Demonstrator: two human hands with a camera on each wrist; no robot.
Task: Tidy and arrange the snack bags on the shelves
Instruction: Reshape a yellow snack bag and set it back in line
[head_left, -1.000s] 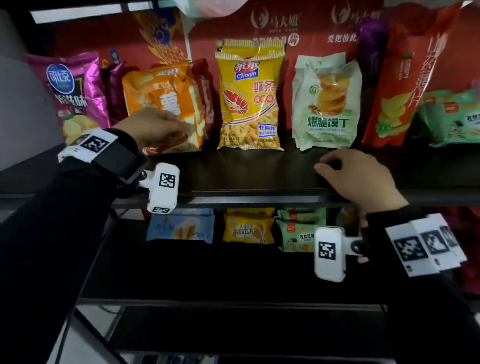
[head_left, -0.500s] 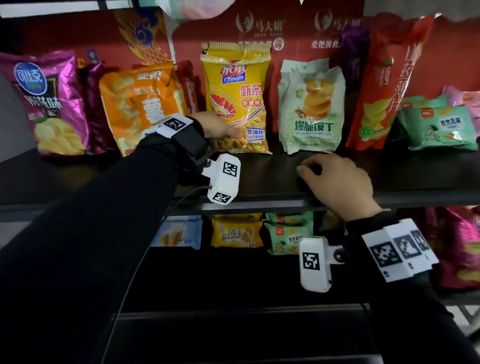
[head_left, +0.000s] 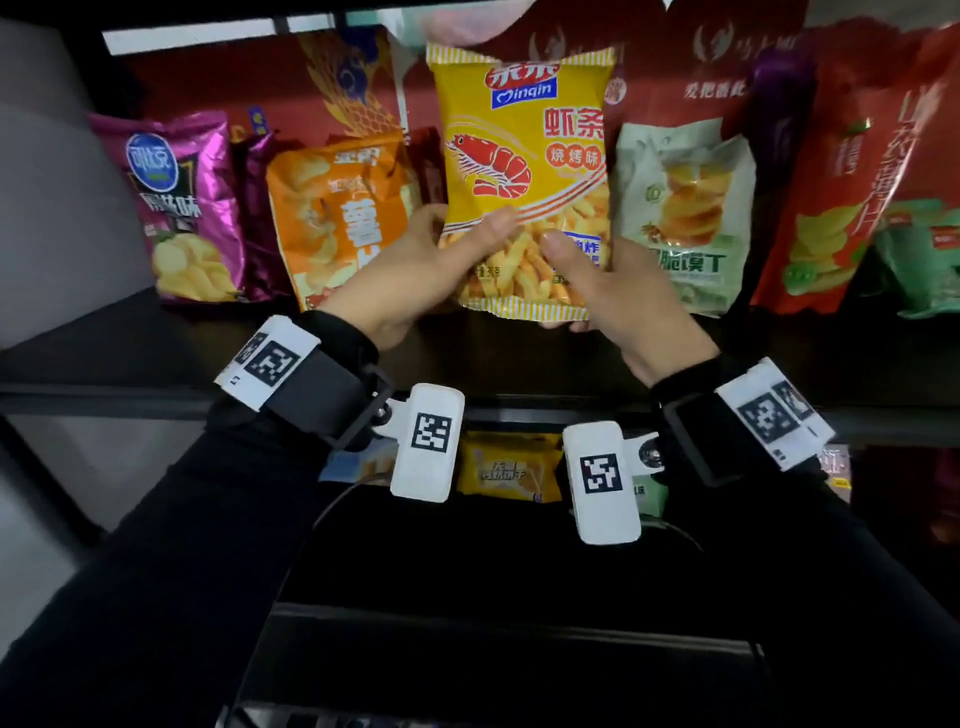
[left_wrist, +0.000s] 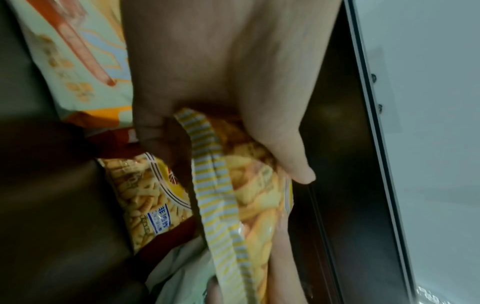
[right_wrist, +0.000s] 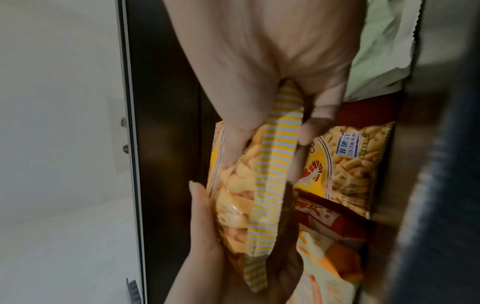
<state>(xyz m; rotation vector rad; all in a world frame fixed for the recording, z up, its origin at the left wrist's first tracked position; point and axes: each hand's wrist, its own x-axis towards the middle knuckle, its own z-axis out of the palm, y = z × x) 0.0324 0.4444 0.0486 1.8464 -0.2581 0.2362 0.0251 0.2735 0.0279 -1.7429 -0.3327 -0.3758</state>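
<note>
A yellow shrimp-stick bag (head_left: 524, 171) is held upright above the upper shelf (head_left: 156, 364), lifted clear of it. My left hand (head_left: 415, 270) pinches its lower left part, thumb in front. My right hand (head_left: 608, 291) pinches the lower right part the same way. The wrist views show the bag's striped bottom seam (left_wrist: 221, 195) (right_wrist: 275, 168) between thumb and fingers. A second yellow shrimp-stick bag (right_wrist: 355, 164) (left_wrist: 145, 197) stands behind it on the shelf.
Along the upper shelf stand a purple chip bag (head_left: 182, 208), an orange chip bag (head_left: 337, 218), a pale green bag (head_left: 685, 213), a tall red bag (head_left: 852, 176) and small green packs (head_left: 924, 254). A lower shelf holds small packs (head_left: 509, 467).
My left hand left the orange bag and moved right to the yellow bag. My right hand came off the shelf edge. Both hands now hold the yellow bag, raised off the shelf.
</note>
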